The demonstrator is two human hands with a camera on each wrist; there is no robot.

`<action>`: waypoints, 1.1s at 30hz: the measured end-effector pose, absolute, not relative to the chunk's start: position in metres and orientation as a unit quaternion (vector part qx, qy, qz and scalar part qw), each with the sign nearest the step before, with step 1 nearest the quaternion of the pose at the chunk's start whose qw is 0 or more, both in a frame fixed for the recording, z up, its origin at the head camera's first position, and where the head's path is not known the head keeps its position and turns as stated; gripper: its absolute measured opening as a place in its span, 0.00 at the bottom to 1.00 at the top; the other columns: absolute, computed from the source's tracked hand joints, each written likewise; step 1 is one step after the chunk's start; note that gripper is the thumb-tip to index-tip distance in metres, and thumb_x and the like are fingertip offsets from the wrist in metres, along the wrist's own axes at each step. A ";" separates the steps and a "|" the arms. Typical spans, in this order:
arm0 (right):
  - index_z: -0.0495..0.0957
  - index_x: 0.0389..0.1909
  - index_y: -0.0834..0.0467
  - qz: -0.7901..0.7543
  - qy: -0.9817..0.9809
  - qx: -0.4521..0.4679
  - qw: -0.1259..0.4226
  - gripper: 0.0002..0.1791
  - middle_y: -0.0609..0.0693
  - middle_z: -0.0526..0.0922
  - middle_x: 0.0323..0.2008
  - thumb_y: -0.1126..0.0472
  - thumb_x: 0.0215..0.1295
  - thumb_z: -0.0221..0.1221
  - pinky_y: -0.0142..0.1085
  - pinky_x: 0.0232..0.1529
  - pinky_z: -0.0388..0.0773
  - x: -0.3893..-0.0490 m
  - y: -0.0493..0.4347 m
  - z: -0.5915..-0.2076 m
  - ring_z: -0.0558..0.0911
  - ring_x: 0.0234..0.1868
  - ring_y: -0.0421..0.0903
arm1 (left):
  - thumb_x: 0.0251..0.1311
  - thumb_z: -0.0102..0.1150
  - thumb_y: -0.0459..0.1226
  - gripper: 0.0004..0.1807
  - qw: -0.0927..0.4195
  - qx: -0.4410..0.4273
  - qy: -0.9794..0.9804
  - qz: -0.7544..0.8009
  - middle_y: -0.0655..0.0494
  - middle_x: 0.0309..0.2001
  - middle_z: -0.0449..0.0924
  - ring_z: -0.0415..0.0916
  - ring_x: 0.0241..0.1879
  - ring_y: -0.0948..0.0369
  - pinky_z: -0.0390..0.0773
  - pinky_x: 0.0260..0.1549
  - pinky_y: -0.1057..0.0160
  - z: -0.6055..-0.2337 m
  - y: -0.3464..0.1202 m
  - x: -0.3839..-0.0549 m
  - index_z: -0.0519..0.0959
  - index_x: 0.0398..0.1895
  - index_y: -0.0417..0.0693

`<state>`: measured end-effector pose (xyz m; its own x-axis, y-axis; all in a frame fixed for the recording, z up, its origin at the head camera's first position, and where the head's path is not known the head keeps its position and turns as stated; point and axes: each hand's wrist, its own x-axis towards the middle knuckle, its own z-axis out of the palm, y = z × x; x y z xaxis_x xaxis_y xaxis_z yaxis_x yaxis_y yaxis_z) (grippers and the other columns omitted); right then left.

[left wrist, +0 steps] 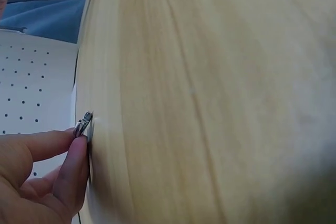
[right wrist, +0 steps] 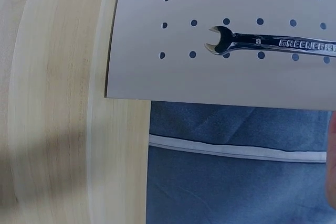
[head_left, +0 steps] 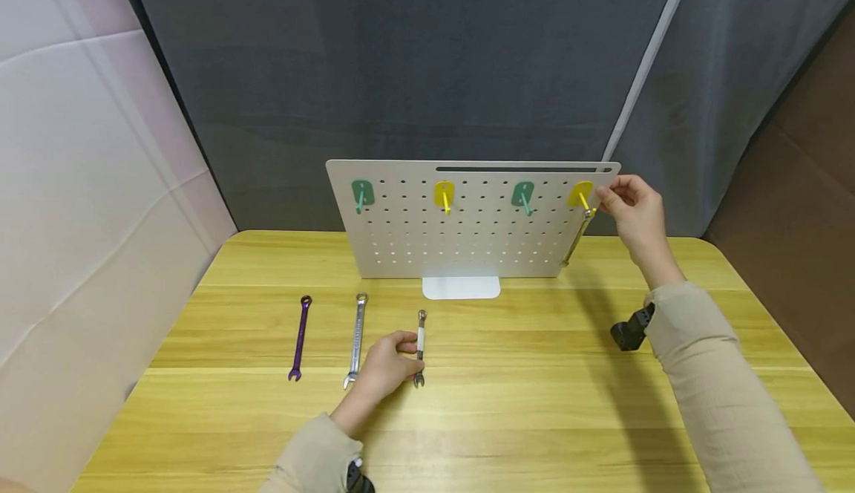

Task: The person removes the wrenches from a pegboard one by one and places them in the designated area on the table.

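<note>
wrench fills the narrow gap of the pinching left grip.

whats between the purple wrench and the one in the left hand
The head view shows a silver wrench lying between the purple wrench and the pinched wrench, with part of the left hand there too.

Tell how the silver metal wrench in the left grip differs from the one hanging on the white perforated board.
The left grip pinches the held wrench, while the hanging wrench is on a yellow hook. The held wrench is over the wooden table; the hanging wrench points its open end down before the board. Both are silver metal with an open end.
</note>
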<state>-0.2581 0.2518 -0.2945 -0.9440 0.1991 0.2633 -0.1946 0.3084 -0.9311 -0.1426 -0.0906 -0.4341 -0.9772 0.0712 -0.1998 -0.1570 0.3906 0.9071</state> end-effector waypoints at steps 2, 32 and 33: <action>0.71 0.33 0.47 0.593 -0.787 -0.002 0.168 0.05 0.35 0.75 0.32 0.60 0.65 0.57 0.13 0.39 0.76 -0.259 0.252 -0.295 0.75 0.37 0.30 | 0.46 0.62 0.21 0.26 0.098 -0.026 0.831 0.546 0.36 0.43 0.81 0.81 0.31 0.60 0.85 0.29 0.66 -0.434 -0.089 -0.142 0.73 0.53 0.26; 0.76 0.35 0.47 0.624 -0.767 0.003 0.149 0.04 0.33 0.79 0.30 0.54 0.61 0.61 0.15 0.37 0.78 -0.253 0.255 -0.293 0.79 0.32 0.28 | 0.56 0.57 0.25 0.23 0.089 0.006 0.838 0.539 0.38 0.45 0.77 0.81 0.41 0.51 0.85 0.34 0.61 -0.410 -0.105 -0.147 0.71 0.56 0.30; 0.76 0.34 0.47 0.624 -0.766 0.004 0.151 0.04 0.33 0.79 0.30 0.54 0.61 0.61 0.15 0.37 0.78 -0.252 0.254 -0.293 0.80 0.32 0.28 | 0.57 0.57 0.26 0.22 0.083 0.006 0.843 0.532 0.38 0.45 0.78 0.81 0.42 0.50 0.85 0.36 0.60 -0.406 -0.108 -0.149 0.71 0.56 0.30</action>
